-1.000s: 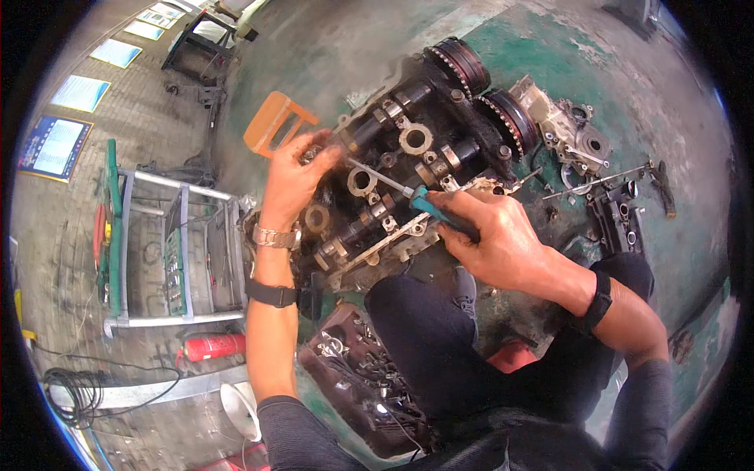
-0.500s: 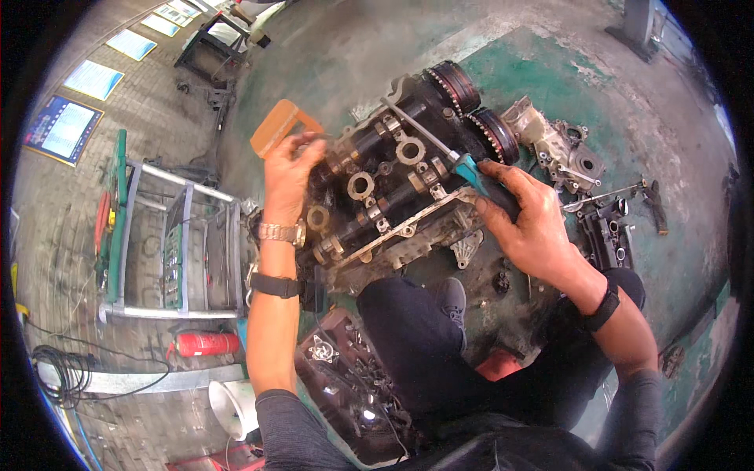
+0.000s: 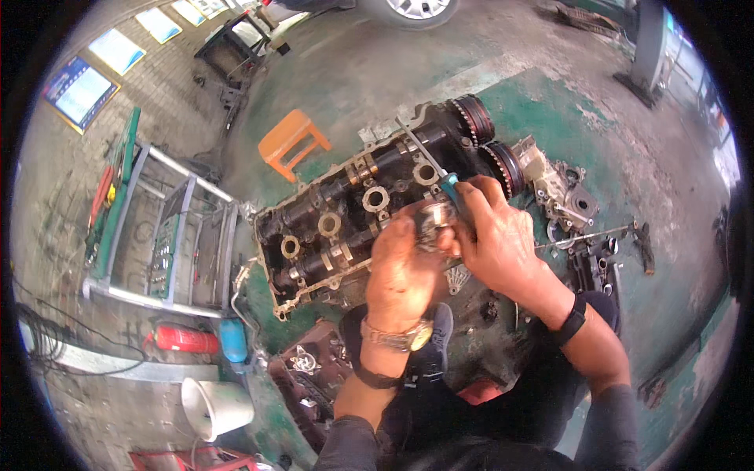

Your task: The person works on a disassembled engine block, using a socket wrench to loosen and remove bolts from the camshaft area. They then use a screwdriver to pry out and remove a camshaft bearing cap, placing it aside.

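A dark, greasy engine cylinder head (image 3: 353,212) lies on the floor in front of me, with toothed cam sprockets (image 3: 487,137) at its far right end. My left hand (image 3: 400,267) is raised over its near edge and grips a small round metal part (image 3: 433,220). My right hand (image 3: 499,235) touches the same part from the right and also holds a screwdriver (image 3: 428,161) with a teal handle; its shaft points up and left over the cylinder head.
An orange stool (image 3: 289,141) stands beyond the engine. A metal tool trolley (image 3: 157,228) is at left, with a red extinguisher (image 3: 184,340) and white bucket (image 3: 216,406) near it. Loose engine parts (image 3: 573,212) lie at right. Another engine piece (image 3: 314,369) sits by my knees.
My left hand left the far-left side of the cylinder head and came to the middle, meeting my right hand. A small metal part is now held between both hands.
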The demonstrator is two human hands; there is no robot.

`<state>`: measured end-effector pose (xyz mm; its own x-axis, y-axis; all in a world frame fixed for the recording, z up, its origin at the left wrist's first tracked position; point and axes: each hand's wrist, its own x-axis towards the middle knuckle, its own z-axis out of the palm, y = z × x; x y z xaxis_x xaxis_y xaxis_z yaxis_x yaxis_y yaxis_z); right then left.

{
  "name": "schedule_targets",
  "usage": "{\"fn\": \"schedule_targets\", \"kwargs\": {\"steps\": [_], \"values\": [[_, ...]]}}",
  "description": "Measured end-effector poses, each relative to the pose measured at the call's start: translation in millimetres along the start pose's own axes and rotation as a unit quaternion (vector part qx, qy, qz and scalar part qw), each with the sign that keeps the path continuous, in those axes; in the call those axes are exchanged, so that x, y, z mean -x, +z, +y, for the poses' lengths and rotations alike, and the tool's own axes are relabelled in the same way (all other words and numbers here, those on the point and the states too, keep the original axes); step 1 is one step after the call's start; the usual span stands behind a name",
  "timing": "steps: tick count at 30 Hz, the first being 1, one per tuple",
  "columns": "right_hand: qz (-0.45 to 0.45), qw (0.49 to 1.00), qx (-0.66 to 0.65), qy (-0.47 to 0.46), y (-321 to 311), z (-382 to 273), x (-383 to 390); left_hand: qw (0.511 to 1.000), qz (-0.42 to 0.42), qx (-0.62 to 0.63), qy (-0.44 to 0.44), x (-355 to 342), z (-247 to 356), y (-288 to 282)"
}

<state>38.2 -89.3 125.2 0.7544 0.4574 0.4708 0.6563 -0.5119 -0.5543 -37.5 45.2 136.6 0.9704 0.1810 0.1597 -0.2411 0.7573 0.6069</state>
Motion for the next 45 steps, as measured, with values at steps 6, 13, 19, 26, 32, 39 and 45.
{"fn": "schedule_targets", "kwargs": {"steps": [6,13,19,26,32,39,45], "values": [[-0.120,0.992,0.003,-0.038,9.5,1.8,-2.3,0.996,-0.071,0.052,0.009,-9.5,-8.1,15.9],[-0.077,0.994,0.024,-0.071,14.4,0.8,3.3,0.995,-0.085,0.040,-0.012,-7.9,-16.7,-5.8],[-0.035,0.991,0.053,-0.120,14.0,6.2,-0.6,0.997,-0.073,0.026,-0.001,-8.8,-18.7,-7.6],[-0.059,0.993,0.056,-0.081,8.9,9.3,3.8,0.983,-0.046,0.176,-0.038,-13.1,-17.8,-11.3],[-0.055,0.998,0.014,-0.029,-15.3,14.3,8.2,0.970,-0.040,0.230,-0.069,-12.8,-15.6,-3.0],[0.038,0.980,-0.193,0.044,-52.3,30.7,12.6,0.977,-0.056,0.190,-0.083,-14.2,-27.8,6.6],[0.000,0.983,-0.144,-0.118,-67.3,39.0,12.0,0.994,0.016,0.086,-0.065,-6.6,-46.9,26.6]]}}
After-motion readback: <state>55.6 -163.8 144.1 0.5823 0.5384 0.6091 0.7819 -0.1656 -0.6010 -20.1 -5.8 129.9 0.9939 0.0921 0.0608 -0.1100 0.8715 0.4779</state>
